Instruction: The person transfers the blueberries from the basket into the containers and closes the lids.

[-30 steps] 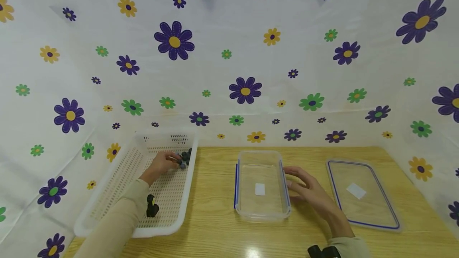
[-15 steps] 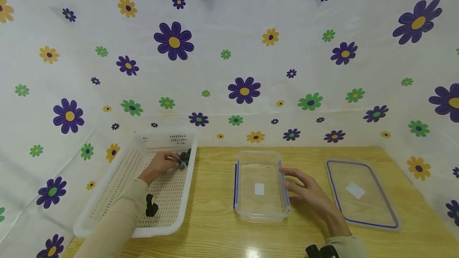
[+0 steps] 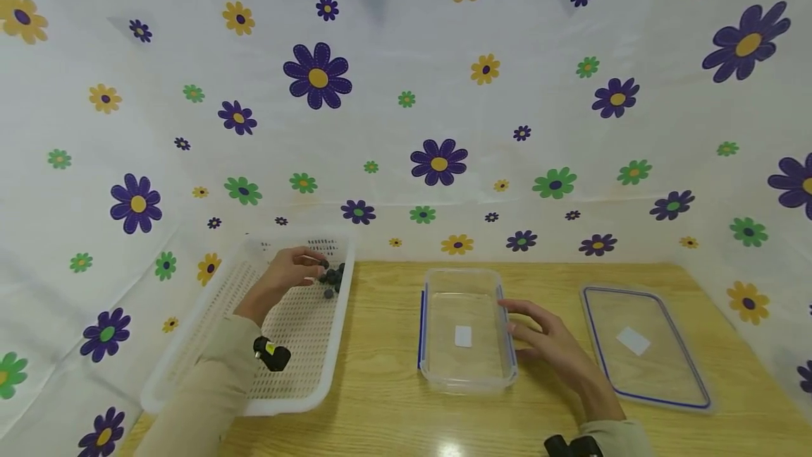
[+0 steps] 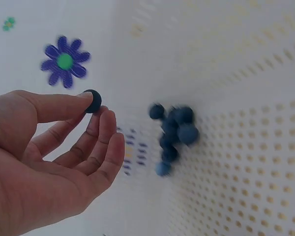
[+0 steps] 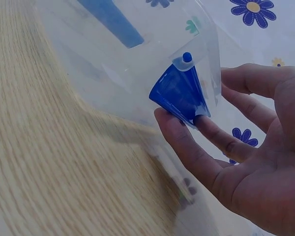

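Note:
My left hand [image 3: 287, 277] is inside a white perforated plastic basket [image 3: 338, 337] at the left. Between thumb and fingertips it pinches one dark blueberry [image 4: 94, 102], raised off the others in the left wrist view. Several more blueberries [image 4: 171, 129] lie clustered in the basket's far right corner. A clear lidless food container [image 3: 444, 316] with a white label stands mid-table. Along its right side rests my right hand [image 3: 552, 348], fingers loosely bent; in the right wrist view the fingertips touch around a hanging blue latch [image 5: 179, 93] and the container wall.
The container's clear lid [image 3: 653, 372], with a blue seal and white label, lies flat on the wooden table [image 3: 380, 372] at the right. A white flower-printed cloth [image 3: 380, 125] encloses the back and sides. Another blue latch [image 3: 421, 330] hangs on the container's left side.
My left hand has lifted slightly up and away from the cluster with a blueberry pinched in its fingertips. The right hand stays at the container's side. The head view has shifted slightly.

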Demonstrator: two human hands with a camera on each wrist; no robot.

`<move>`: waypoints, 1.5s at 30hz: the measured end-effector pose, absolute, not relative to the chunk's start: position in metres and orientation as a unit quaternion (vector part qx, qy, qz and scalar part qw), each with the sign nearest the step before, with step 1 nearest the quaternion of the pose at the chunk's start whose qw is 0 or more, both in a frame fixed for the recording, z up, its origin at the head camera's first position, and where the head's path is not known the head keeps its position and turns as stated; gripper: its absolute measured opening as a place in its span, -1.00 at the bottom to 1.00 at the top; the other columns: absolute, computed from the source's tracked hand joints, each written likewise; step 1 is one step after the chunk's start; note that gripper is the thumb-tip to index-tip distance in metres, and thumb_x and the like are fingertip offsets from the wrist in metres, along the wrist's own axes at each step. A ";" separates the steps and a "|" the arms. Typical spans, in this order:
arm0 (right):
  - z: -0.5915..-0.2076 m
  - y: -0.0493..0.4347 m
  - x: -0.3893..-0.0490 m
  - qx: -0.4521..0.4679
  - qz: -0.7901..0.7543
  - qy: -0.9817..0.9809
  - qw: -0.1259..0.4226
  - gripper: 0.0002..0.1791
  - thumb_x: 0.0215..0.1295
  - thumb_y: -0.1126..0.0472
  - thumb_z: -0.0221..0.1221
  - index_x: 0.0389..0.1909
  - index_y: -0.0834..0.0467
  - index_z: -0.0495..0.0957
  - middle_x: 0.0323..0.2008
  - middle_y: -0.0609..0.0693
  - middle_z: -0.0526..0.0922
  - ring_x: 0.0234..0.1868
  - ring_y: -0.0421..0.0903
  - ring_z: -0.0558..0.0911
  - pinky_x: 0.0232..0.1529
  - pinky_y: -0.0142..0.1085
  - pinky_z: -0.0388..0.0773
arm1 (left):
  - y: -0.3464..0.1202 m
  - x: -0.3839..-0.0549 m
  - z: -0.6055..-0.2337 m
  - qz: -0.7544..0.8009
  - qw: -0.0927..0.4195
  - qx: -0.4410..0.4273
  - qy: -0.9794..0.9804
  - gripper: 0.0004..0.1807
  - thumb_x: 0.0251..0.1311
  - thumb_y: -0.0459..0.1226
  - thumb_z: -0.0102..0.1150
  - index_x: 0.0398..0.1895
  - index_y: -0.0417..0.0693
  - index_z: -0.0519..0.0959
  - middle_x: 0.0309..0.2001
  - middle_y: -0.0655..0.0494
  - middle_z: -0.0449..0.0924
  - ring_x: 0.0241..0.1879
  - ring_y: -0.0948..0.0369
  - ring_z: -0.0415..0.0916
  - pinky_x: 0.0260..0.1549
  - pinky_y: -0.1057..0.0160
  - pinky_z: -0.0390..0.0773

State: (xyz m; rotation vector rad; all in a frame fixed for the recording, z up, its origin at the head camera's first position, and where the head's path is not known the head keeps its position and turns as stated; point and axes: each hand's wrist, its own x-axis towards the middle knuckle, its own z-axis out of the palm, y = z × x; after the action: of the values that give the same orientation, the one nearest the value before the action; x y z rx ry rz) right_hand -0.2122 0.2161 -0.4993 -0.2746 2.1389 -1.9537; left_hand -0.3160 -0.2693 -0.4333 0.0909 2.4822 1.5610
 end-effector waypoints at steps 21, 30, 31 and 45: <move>-0.502 0.214 -0.215 -0.092 -0.673 0.724 0.120 -0.39 0.54 0.14 0.16 0.50 0.23 0.29 0.49 0.29 0.17 0.39 0.43 0.33 0.03 0.06 0.66 | -0.186 -0.244 -0.375 0.643 -0.035 0.145 0.751 -0.67 0.36 -0.42 0.26 0.15 -0.32 0.54 0.07 -0.20 0.59 0.06 0.02 0.63 0.01 0.28 0.63; -0.501 0.209 -0.215 -0.088 -0.671 0.727 0.113 -0.43 0.53 0.14 0.17 0.48 0.18 0.34 0.48 0.27 0.20 0.41 0.44 0.30 0.02 0.05 0.67 | -0.138 -0.215 -0.381 0.684 -0.071 0.151 0.710 -0.71 0.31 -0.50 0.27 0.07 -0.29 0.58 0.03 -0.18 0.60 0.04 -0.02 0.60 0.01 0.27 0.64; -0.501 0.208 -0.216 -0.087 -0.672 0.727 0.114 -0.43 0.53 0.14 0.17 0.48 0.17 0.34 0.48 0.27 0.20 0.41 0.44 0.30 0.02 0.05 0.67 | -0.134 -0.213 -0.381 0.685 -0.074 0.148 0.709 -0.72 0.31 -0.50 0.27 0.07 -0.28 0.59 0.03 -0.17 0.61 0.04 0.00 0.60 0.01 0.28 0.64; -0.500 0.209 -0.214 -0.083 -0.672 0.727 0.112 -0.42 0.52 0.13 0.18 0.48 0.19 0.34 0.49 0.28 0.19 0.43 0.45 0.26 0.02 0.06 0.67 | -0.099 -0.203 -0.400 0.715 -0.053 0.184 0.673 -0.73 0.31 -0.54 0.25 0.06 -0.35 0.58 0.00 -0.21 0.61 -0.01 0.10 0.62 -0.05 0.30 0.64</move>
State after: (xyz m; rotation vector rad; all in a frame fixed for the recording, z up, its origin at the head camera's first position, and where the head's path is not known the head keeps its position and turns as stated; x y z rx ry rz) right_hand -0.2142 0.2093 -0.4997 -0.2447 2.1353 -1.9720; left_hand -0.2034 -0.0991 -0.3999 0.5975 2.1882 2.3236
